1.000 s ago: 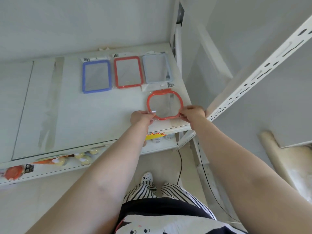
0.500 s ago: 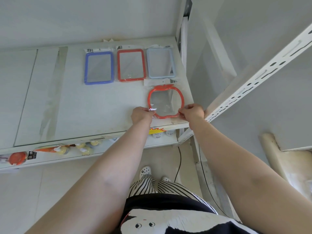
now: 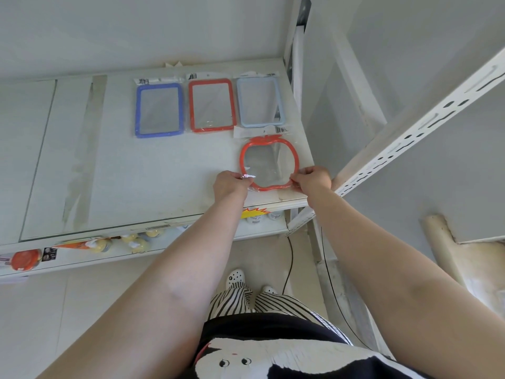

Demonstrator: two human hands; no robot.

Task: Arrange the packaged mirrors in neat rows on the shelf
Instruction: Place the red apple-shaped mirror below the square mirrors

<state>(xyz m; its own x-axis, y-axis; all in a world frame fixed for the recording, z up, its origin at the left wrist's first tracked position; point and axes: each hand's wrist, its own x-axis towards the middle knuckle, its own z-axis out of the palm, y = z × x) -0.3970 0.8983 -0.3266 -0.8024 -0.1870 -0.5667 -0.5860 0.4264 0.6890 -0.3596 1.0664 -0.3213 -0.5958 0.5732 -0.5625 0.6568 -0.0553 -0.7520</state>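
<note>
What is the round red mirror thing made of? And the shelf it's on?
The apple-shaped red mirror looks like it has a smooth plastic frame, judging by its bright, even colour, around a shiny glass-like middle that reflects light. It sits in a clear, crinkly plastic wrapper that glints by the left hand; the right hand holds the other side. The shelf looks like white painted board, matte and slightly scuffed; I can't be sure.

- We saw both arms bare to above the elbow, with no sleeve on either, and nothing worn on the left hand [image 3: 229, 184] or the right hand [image 3: 313, 179].
- We wore a top [image 3: 273, 356] of black and white, printed with a cartoon face: small round eyes and a little red mark.
- We had on trousers [image 3: 246, 300] in black-and-white stripes.
- Our feet were in white perforated clogs [image 3: 235, 277] dotted with small dark charms.
</note>
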